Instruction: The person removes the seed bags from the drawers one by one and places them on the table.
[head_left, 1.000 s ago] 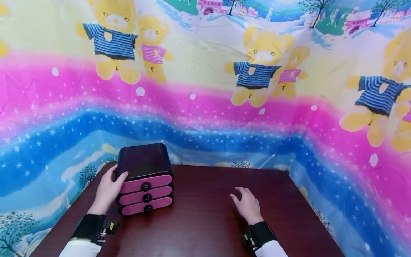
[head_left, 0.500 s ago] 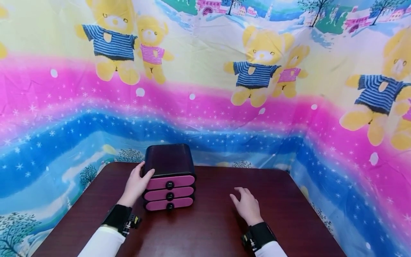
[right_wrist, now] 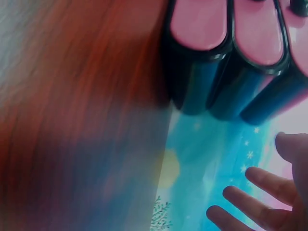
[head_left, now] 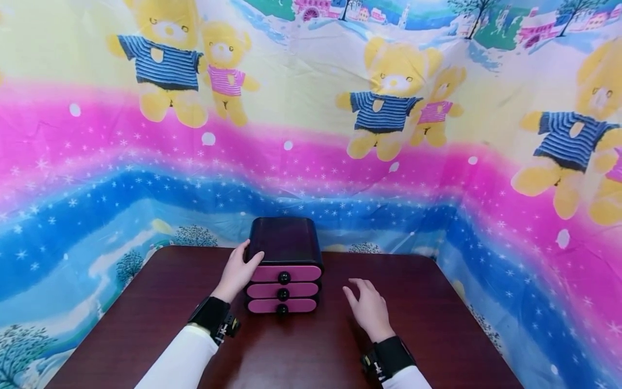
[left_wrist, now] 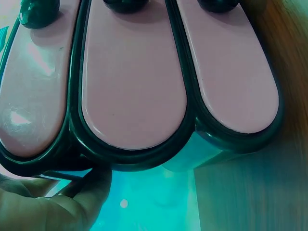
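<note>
A small chest of drawers [head_left: 286, 243] with a glossy black body stands near the middle of the table. Its pink drawer fronts [head_left: 283, 290], each with a round black knob, are all closed and face the person. At its left side, my left hand [head_left: 237, 274] lays its thumb by the front edge and its fingers along the side wall. The left wrist view has the thumb [left_wrist: 96, 192] against the chest's side, below the pink fronts. My right hand [head_left: 369, 309], holding nothing, hovers right of the chest with fingers spread and a gap between them.
The dark red-brown table [head_left: 427, 324] has rounded back corners. Close behind and beside it hangs a cloth [head_left: 311, 178] printed with teddy bears and snowflakes. Black straps with small cameras sit on both wrists.
The chest of drawers has slid right along the table with my left hand at its side, turning from slightly angled to facing straight forward. My right hand has hardly moved.
</note>
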`<control>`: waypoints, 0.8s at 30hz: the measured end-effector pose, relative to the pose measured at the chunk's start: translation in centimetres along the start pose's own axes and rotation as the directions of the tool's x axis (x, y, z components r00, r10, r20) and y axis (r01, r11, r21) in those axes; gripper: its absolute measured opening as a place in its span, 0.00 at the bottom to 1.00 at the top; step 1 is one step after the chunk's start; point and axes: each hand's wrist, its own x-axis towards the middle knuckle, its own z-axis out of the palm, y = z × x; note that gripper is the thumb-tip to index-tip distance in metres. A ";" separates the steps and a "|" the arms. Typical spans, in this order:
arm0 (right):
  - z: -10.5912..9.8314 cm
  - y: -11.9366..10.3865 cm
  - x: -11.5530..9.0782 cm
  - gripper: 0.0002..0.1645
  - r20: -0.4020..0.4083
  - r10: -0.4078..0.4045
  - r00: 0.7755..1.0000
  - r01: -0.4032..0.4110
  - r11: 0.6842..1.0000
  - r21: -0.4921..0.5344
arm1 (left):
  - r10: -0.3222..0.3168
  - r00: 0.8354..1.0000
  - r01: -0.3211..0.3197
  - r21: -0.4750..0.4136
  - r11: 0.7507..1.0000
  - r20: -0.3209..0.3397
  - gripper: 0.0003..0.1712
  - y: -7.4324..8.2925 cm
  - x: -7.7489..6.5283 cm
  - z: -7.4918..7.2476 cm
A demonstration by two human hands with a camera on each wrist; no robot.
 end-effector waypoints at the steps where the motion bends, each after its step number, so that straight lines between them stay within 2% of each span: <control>1: 0.0 -0.3 0.1 0.24 -0.010 -0.006 1.000 0.006 1.000 0.009 | 0.002 1.000 -0.002 -0.003 1.000 0.002 0.46 0.1 0.1 0.2; 11: 0.2 -2.8 0.5 0.27 -0.029 -0.042 0.999 0.044 0.995 0.091 | 0.006 1.000 -0.006 -0.027 1.000 0.010 0.46 0.6 1.3 1.8; 24: 1.5 -3.8 0.9 0.30 -0.044 -0.023 0.999 0.029 0.992 0.125 | 0.027 0.999 -0.026 -0.045 0.999 0.035 0.45 0.8 2.6 2.9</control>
